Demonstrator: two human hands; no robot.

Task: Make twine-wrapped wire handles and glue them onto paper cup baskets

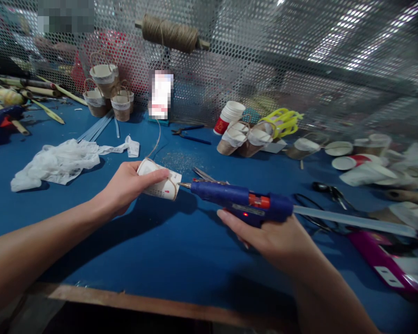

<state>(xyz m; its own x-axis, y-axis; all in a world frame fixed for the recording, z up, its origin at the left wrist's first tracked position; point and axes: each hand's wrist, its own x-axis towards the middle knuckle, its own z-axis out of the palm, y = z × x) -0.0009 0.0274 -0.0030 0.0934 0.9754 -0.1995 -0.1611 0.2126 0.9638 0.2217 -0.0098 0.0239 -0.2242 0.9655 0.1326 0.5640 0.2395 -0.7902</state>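
Note:
My left hand grips a white paper cup lying on its side above the blue table, thumb along its top. Brown twine runs up from the cup towards a spool on the mesh wall. In my right hand is a blue glue gun, its metal tip close to the cup's rim and twine; whether they touch is unclear. A clear glue stick sticks out of the gun's back, and a red light glows on its side.
Scissors lie behind the gun, pliers farther back. White lace is at left, with twine-handled cups behind it. More cups stand back right. A magenta device and black cable lie at right.

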